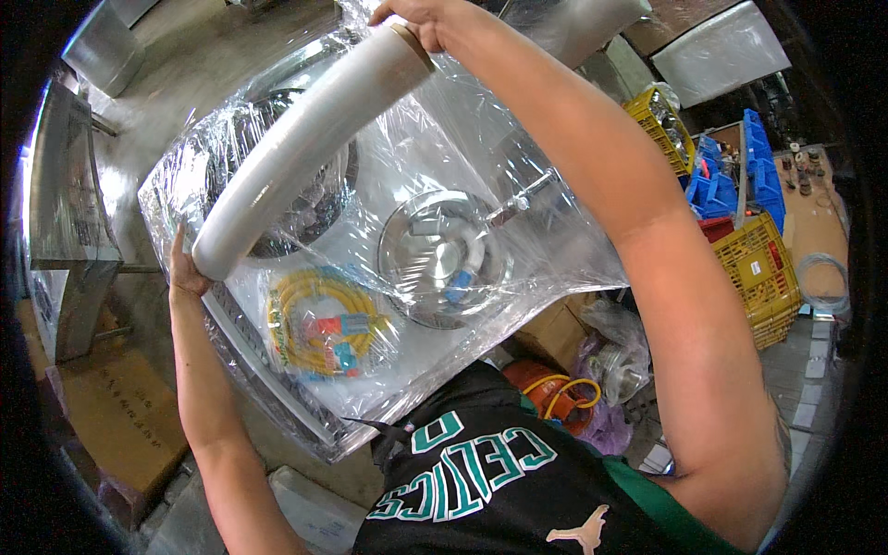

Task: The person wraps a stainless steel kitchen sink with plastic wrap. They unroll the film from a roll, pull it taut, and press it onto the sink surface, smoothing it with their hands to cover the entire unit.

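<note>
Grey floor (199,46) behind; both hands (190,276) (421,20) hold a long, white plastic roll (314,148), likely wrapping the silver metal box (356,248); next, pull tight.

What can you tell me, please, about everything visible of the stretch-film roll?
The stretch-film roll is a long, smooth, whitish translucent cylinder with a brownish core edge, apparently cardboard, showing at its upper end. It slants from lower left to upper right over the film-covered cooktop. The left hand touches its lower end; the right hand holds its upper end. Its curve may be lens distortion.
</note>
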A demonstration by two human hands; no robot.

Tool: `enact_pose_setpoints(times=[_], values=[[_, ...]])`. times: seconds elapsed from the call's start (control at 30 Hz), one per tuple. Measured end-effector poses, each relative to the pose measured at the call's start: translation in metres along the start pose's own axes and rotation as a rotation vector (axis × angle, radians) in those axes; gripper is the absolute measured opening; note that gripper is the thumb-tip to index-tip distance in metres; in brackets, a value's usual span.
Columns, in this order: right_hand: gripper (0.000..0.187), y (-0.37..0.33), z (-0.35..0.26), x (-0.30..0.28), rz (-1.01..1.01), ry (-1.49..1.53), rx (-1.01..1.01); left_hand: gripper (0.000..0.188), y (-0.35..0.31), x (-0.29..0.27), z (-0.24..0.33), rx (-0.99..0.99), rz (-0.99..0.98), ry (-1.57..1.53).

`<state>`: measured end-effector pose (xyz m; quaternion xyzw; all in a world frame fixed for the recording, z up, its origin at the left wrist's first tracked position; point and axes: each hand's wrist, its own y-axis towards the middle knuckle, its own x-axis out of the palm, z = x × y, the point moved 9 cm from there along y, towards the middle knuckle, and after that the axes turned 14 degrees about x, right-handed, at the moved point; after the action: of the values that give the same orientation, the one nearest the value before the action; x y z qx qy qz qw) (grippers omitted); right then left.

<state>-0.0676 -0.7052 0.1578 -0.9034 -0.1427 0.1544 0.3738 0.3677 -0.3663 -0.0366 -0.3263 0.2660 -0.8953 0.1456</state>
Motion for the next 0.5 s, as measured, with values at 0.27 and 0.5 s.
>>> enact_pose_setpoints(times=[0.27, 0.5], values=[[0.03, 0.068, -0.048, 0.017, -0.195, 0.051, -0.147, 0.083, 0.054, -0.003, 0.072, 0.39, 0.074, 0.238], [0.053, -0.182, -0.009, 0.048, 0.289, -0.537, -1.056, 0.103, 0.091, -0.031, 0.115, 0.579, 0.391, 0.635]])
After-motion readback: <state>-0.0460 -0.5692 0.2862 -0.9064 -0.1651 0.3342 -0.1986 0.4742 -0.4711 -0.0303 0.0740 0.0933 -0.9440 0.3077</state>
